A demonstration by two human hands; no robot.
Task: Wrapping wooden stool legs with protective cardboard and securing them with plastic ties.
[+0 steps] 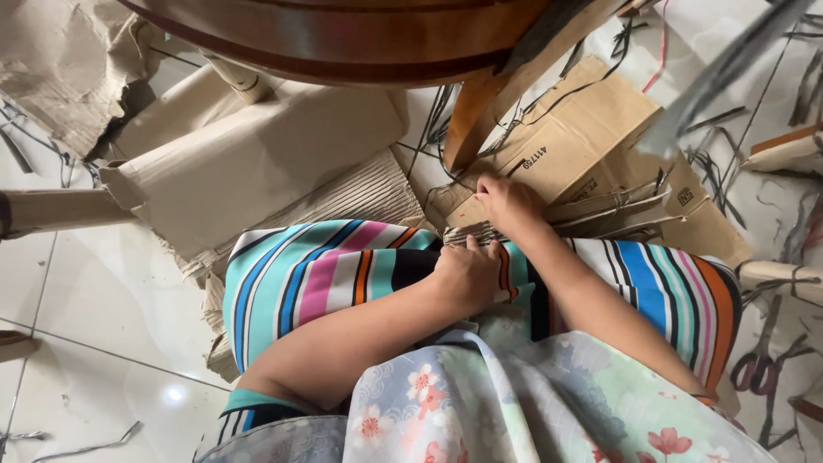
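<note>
The left hand (467, 273) clenches a strip of corrugated cardboard (477, 233); just beyond it, the right hand (507, 201) pinches the same strip, flattened boxes (583, 141) ahead.

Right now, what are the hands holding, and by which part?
The left hand presses a strip of corrugated cardboard against the striped lap at its near end. The right hand pinches the cardboard's far edge. The fingers' exact grip is hidden.
</note>
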